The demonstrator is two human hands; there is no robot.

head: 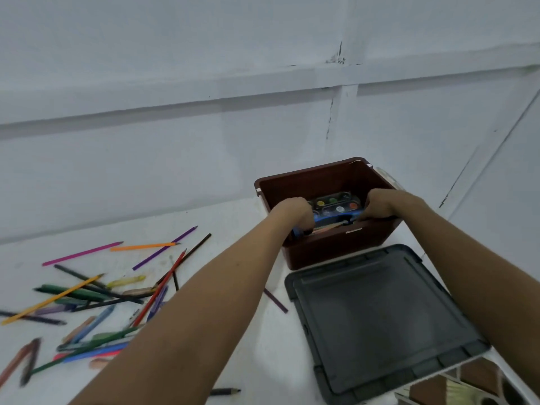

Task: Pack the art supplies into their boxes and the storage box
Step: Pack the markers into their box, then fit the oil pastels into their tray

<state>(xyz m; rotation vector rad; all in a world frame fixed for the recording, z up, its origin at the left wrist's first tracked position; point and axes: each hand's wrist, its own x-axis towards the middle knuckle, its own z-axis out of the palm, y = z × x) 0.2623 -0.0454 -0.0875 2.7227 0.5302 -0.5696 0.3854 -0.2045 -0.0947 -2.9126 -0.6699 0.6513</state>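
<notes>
Lying nearest, the grey lid waits beside scattered coloured pencils. Farther off, left hand and right hand curl around a watercolour palette inside the brown storage box; forced tilted, it could jam.

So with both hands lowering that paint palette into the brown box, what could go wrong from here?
1. The watercolour palette sits tilted in the storage box, held by the left hand and right hand; it may jam crooked on whatever lies beneath.
2. The forearms cross over the loose coloured pencils; pulling back could sweep some off the table.
3. The grey lid overhangs the table edge and might get knocked off.
</notes>
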